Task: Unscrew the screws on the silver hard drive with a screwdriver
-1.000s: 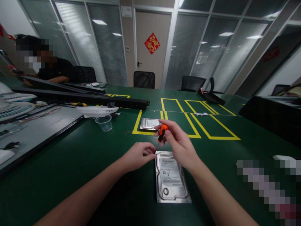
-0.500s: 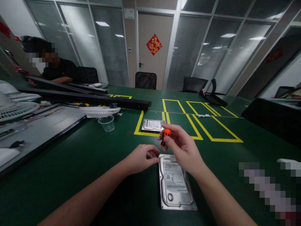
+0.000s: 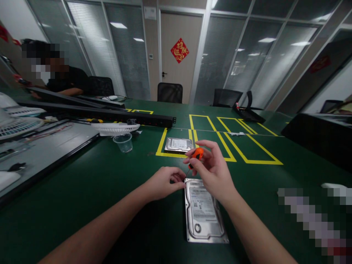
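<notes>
A silver hard drive point(image 3: 205, 216) with a white label lies flat on the green table in front of me. My right hand point(image 3: 213, 172) is closed around the orange and black handle of a screwdriver point(image 3: 197, 154). The screwdriver leans, its thin shaft running down to the drive's far left corner. At that same corner my left hand point(image 3: 167, 182) has its fingers curled, thumb and fingertips against the edge of the drive. Whether a screw sits between those fingertips is too small to tell. Farther back, a second hard drive point(image 3: 178, 145) rests inside a yellow taped rectangle, apart from both hands.
A clear plastic cup point(image 3: 123, 142) and a white slotted fan part point(image 3: 117, 127) stand at left. Long black bars point(image 3: 143, 119) and a grey panel point(image 3: 55, 146) lie there too. Across the table at far left sits a person point(image 3: 68, 82). Yellow tape point(image 3: 258, 161) marks rectangles ahead.
The screwdriver's handle has tipped a little to the right in my right hand. My left hand stays at the drive's corner, and the whole view has shifted slightly.
</notes>
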The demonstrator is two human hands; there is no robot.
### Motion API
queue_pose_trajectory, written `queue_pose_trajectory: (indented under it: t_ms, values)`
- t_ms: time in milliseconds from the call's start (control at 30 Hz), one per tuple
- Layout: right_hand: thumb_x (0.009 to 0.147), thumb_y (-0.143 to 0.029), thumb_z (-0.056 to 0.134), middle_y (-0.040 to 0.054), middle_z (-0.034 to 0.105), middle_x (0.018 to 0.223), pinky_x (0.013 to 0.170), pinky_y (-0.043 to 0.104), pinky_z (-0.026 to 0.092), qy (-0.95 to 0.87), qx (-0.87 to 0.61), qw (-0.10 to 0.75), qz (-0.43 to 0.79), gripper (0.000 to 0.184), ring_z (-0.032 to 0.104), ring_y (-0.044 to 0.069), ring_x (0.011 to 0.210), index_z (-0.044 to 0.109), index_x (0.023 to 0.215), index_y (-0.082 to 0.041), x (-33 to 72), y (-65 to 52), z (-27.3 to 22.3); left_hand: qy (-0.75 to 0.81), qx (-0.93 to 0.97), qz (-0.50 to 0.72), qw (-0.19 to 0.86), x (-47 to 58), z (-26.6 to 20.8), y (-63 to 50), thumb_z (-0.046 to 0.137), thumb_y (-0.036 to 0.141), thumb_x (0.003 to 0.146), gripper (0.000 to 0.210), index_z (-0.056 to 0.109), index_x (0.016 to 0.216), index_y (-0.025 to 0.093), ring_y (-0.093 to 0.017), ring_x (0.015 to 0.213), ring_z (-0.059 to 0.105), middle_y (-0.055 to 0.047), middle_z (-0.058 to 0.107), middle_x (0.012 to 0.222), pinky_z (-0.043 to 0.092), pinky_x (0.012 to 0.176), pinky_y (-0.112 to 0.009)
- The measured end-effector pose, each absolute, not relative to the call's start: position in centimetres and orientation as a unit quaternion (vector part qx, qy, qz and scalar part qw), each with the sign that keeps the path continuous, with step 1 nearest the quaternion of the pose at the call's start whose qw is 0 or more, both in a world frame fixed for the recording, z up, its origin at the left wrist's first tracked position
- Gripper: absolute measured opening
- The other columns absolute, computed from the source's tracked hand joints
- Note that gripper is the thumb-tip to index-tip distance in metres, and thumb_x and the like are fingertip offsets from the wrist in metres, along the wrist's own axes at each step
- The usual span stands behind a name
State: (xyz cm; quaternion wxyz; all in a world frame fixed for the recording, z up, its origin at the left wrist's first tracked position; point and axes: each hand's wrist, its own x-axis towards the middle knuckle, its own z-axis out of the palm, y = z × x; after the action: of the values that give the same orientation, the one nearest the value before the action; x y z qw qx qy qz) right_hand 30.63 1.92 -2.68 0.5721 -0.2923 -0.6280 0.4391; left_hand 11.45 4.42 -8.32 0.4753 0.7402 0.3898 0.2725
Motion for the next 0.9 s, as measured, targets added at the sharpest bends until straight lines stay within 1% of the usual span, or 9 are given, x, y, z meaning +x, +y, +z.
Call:
queue_pose_trajectory:
  t_ms: [100,167,300,367,433,567,767,833,900]
  values:
    - [0.106,-0.034,0.057,0.0067,0.068,0.119,0.063,0.026,0.06,-0.65,-0.278,0.557,0.437,0.035,0.071,0.017,0.096,0.057,0.14,-0.031,30.86,2.09,-2.8,0.385,0.74,0.271,0.481,11.46,-8.4,4.45,0.08,0.025,0.084,0.025,0.076,0.105,0.012,-0.024,0.088,0.075,-0.011,0.079,0.099,0.061,0.083,-0.038]
    - [0.108,-0.035,0.051,0.009,0.066,0.126,0.064,0.027,0.061,-0.65,-0.273,0.558,0.438,0.033,0.071,0.018,0.099,0.059,0.14,-0.029,30.92,2.17,-2.81,0.383,0.74,0.269,0.483,11.46,-8.46,4.46,0.079,0.024,0.085,0.024,0.076,0.105,0.012,-0.023,0.088,0.075,-0.011,0.079,0.099,0.061,0.084,-0.038]
    - [0.1,-0.03,0.068,0.0068,0.068,0.124,0.057,0.024,0.06,-0.621,-0.281,0.581,0.445,0.023,0.073,0.019,0.098,0.057,0.12,-0.028,30.63,2.07,-2.63,0.389,0.739,0.27,0.479,11.43,-8.5,4.45,0.08,0.024,0.084,0.025,0.076,0.105,0.012,-0.023,0.088,0.075,-0.011,0.08,0.098,0.061,0.084,-0.038]
    - [0.096,-0.027,0.074,0.0047,0.07,0.118,0.055,0.023,0.059,-0.61,-0.287,0.583,0.453,0.028,0.074,0.018,0.094,0.053,0.114,-0.029,30.52,1.99,-2.59,0.391,0.74,0.271,0.476,11.42,-8.53,4.47,0.08,0.024,0.083,0.027,0.076,0.107,0.011,-0.024,0.088,0.075,-0.011,0.079,0.1,0.061,0.084,-0.039]
    - [0.098,-0.029,0.071,0.0046,0.07,0.116,0.056,0.023,0.059,-0.615,-0.283,0.577,0.456,0.029,0.073,0.018,0.093,0.054,0.122,-0.03,30.55,1.98,-2.65,0.389,0.74,0.271,0.477,11.44,-8.59,4.51,0.08,0.025,0.084,0.028,0.076,0.108,0.011,-0.024,0.088,0.075,-0.011,0.08,0.101,0.061,0.084,-0.038]
    - [0.106,-0.035,0.055,0.0089,0.064,0.128,0.062,0.027,0.062,-0.64,-0.269,0.563,0.448,0.035,0.07,0.019,0.101,0.056,0.141,-0.032,30.79,2.13,-2.78,0.376,0.745,0.272,0.48,11.5,-8.69,4.55,0.079,0.026,0.085,0.024,0.077,0.105,0.013,-0.023,0.088,0.075,-0.01,0.08,0.099,0.061,0.085,-0.037]
    - [0.093,-0.029,0.076,0.0057,0.068,0.12,0.055,0.023,0.059,-0.614,-0.296,0.588,0.436,0.028,0.071,0.019,0.096,0.057,0.115,-0.028,30.65,1.97,-2.55,0.391,0.741,0.273,0.474,11.45,-8.54,4.44,0.08,0.025,0.083,0.026,0.077,0.105,0.012,-0.023,0.087,0.075,-0.01,0.08,0.099,0.061,0.083,-0.036]
    - [0.095,-0.03,0.075,0.0054,0.069,0.118,0.056,0.024,0.06,-0.617,-0.292,0.581,0.445,0.029,0.072,0.019,0.094,0.056,0.117,-0.029,30.69,1.97,-2.63,0.39,0.741,0.274,0.473,11.46,-8.48,4.41,0.081,0.025,0.083,0.027,0.077,0.107,0.012,-0.023,0.087,0.075,-0.011,0.08,0.099,0.061,0.084,-0.037]
    - [0.101,-0.034,0.066,0.0068,0.07,0.119,0.06,0.026,0.061,-0.628,-0.285,0.566,0.452,0.03,0.072,0.018,0.094,0.057,0.129,-0.029,30.8,2.06,-2.78,0.387,0.741,0.272,0.476,11.48,-8.44,4.4,0.08,0.026,0.084,0.027,0.077,0.107,0.012,-0.022,0.087,0.075,-0.01,0.08,0.099,0.061,0.084,-0.036]
